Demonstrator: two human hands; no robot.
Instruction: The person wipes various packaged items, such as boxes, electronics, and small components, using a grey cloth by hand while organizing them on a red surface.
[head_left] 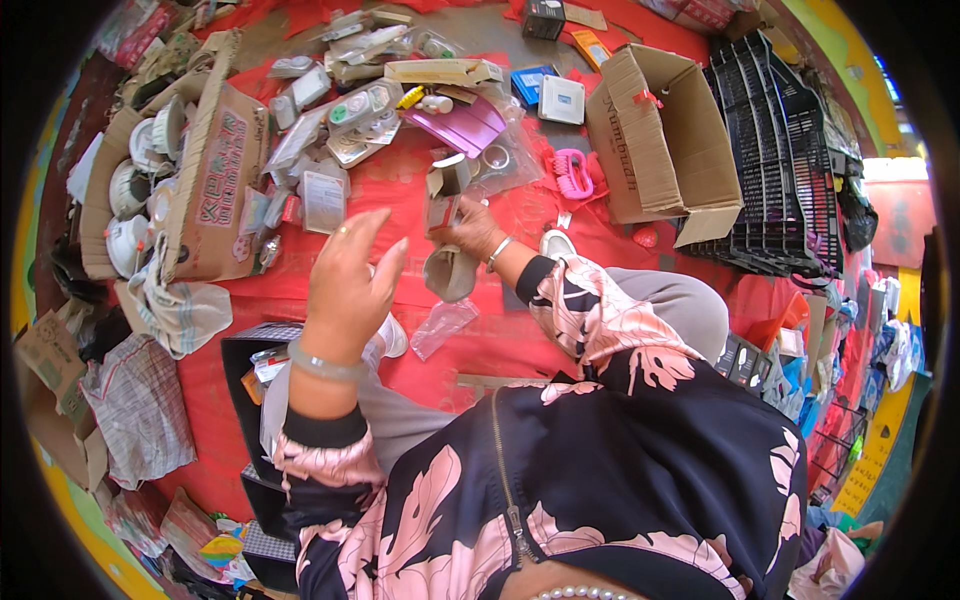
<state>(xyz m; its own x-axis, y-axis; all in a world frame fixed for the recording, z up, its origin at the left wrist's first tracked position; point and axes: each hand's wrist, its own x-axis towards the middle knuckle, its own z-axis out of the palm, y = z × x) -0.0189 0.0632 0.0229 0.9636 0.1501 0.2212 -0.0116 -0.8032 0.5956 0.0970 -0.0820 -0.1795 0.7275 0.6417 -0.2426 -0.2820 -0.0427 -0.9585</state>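
My right hand (474, 226) grips a small cardboard box (442, 212) in front of me, a little right of my left hand. The box's far flap stands up, and a curved grey-brown flap or sleeve (450, 272) shows at its near end. Raised to the left of the box is my left hand (350, 275), its fingers apart and nothing visible in them. A clear plastic bag (443, 328) lies on the red sheet just nearer to me than the box. Beyond the box sits a purple plastic piece (460, 126) among packaged goods.
On the left stands a large carton (220, 190) packed with white round fittings. To the right are an open carton (625, 150), a black plastic crate (770, 150) and a pink brush (573, 174). A white square fixture (562, 100) lies farther back. Red sheeting (240, 400) covers the floor.
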